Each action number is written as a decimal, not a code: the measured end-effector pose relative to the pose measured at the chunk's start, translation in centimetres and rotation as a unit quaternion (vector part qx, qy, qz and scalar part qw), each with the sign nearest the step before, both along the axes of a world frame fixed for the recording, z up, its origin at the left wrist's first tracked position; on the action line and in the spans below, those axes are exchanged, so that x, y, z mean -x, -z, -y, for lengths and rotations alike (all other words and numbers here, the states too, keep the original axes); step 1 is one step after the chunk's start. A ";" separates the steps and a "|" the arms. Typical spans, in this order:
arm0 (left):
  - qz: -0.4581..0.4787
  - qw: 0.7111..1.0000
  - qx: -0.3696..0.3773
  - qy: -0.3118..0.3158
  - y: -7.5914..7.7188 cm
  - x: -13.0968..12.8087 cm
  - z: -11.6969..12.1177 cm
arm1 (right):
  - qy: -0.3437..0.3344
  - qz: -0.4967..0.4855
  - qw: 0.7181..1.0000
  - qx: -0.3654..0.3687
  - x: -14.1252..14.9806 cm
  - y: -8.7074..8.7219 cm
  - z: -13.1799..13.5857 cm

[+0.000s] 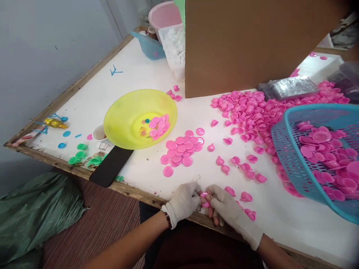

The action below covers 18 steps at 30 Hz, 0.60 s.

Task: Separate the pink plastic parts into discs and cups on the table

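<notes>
At the table's near edge (126,188), the person's two gloved hands meet, bare fingertips (216,220) close together. The left hand (183,200) lies back upward, its fingers bent inward in a pinch; its bare left forearm (131,239) slants up from the lower left. The right hand (228,207) angles in opposite, fingers curled, its bare right forearm (276,252) crossing that same edge.

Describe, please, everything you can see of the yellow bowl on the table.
The yellow bowl is round and wide, flaring to its rim, and looks like slightly see-through plastic. It stands upright on the white table, holding pink discs and a teal piece. A blotchy mark shows inside its bottom. Whether it touches the black strip beside it is unclear.
</notes>
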State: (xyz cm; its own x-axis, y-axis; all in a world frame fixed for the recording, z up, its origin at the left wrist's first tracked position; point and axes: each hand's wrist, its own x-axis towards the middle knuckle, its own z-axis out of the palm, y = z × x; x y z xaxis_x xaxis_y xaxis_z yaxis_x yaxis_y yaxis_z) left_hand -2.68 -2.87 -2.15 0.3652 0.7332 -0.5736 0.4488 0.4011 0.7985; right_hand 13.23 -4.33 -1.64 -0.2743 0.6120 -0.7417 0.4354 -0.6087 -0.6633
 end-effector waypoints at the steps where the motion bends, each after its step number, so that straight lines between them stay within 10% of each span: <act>1: -0.018 1.000 -0.022 0.001 0.0 0.0 0.0 | -0.002 0.006 1.000 -0.002 0.0 -0.1 0.0; 18: -0.078 0.991 -0.069 0.085 -0.3 0.0 -0.7 | -0.028 0.017 0.999 0.042 0.1 -0.3 -0.5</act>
